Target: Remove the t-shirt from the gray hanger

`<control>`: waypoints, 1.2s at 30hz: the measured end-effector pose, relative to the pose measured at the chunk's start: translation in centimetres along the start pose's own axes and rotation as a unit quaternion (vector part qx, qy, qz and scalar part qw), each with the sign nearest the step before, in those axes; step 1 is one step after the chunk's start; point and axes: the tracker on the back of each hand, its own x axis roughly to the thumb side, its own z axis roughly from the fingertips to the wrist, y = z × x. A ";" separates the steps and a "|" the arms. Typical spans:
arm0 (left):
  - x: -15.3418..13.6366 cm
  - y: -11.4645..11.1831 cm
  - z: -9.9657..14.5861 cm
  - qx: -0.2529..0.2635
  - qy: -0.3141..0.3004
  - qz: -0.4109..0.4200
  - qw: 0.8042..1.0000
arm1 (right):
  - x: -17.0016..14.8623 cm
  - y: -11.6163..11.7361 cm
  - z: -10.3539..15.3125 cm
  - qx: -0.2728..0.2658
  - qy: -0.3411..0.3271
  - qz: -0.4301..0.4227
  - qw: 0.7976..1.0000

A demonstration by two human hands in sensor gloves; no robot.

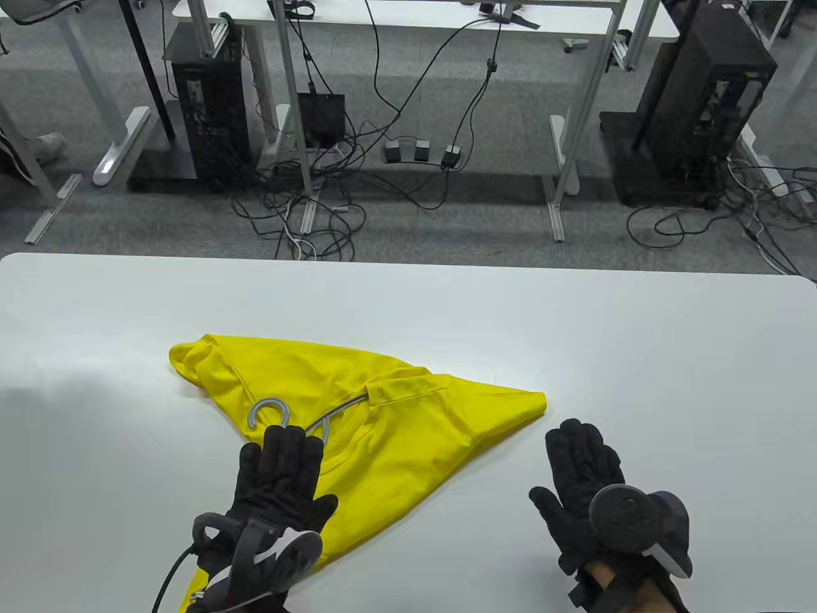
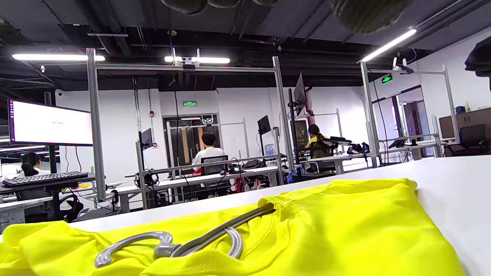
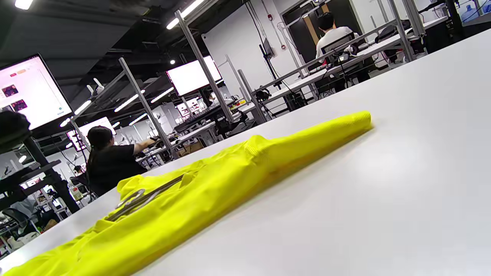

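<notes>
1. The white table (image 1: 638, 357) fills the lower half of the table view, with both gloved hands reaching in from its near edge.
2. A yellow t-shirt (image 1: 408, 440) lies crumpled flat on the table left of center. One end bunches up at the far left, a pointed fold reaches right toward the middle, and its lower part runs under the left hand to the near edge.
3. The right hand (image 1: 584, 485) is over bare table, just right of the t-shirt's pointed fold and apart from the fabric. Its fingers are extended and held close together, the thumb is angled out to the left, and nothing is between them. Whether the palm touches the table I cannot tell.
4. The left hand (image 1: 277, 479) lies palm down on the t-shirt. Its fingers are straight and side by side, their tips at the base of the hanger's hook. No pinch or grip shows.
5. The gray hanger (image 1: 306, 418) lies on top of the t-shirt near the collar. Its curved hook points left and one arm slips under the neckline to the right, as the left wrist view shows up close (image 2: 215, 234).
</notes>
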 end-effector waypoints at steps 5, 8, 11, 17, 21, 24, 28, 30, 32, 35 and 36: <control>-0.9 -0.2 0.0 -0.005 0.017 0.006 1.000 | -0.1 0.1 -0.1 0.005 0.004 -0.001 1.000; -2.1 -0.5 0.0 -0.006 0.048 0.012 0.999 | -0.1 0.1 0.0 0.007 0.005 0.000 1.000; -3.6 -1.4 -0.3 -0.016 0.076 -0.032 0.996 | -0.1 0.2 0.0 0.006 0.004 0.000 1.000; -7.1 -6.0 -0.3 -0.169 0.180 -0.032 0.969 | 0.2 0.5 0.0 0.016 0.004 0.003 1.000; -7.5 -9.1 0.0 -0.304 0.218 0.022 0.927 | 0.3 0.5 0.0 0.017 -0.002 0.004 1.000; -7.0 -10.9 0.1 -0.347 0.212 0.025 0.913 | 0.1 0.7 -0.1 0.025 0.004 -0.001 1.000; -5.9 -11.0 -0.3 -0.350 0.209 -0.028 0.913 | 0.1 0.7 -0.1 0.030 0.006 -0.005 1.000; -5.6 -11.0 -0.3 -0.345 0.212 -0.047 0.913 | 0.0 0.8 -0.2 0.032 0.004 -0.004 0.999; -5.8 -10.3 -0.5 -0.320 0.213 -0.040 0.922 | 0.0 0.9 -0.2 0.039 0.007 0.000 0.999; -6.5 -7.2 -1.0 -0.191 0.230 0.006 0.954 | -0.2 0.9 -0.2 0.040 0.012 -0.002 0.999; -6.5 -5.9 -1.0 -0.125 0.222 0.029 0.966 | -0.2 0.9 -0.2 0.038 0.013 -0.004 0.999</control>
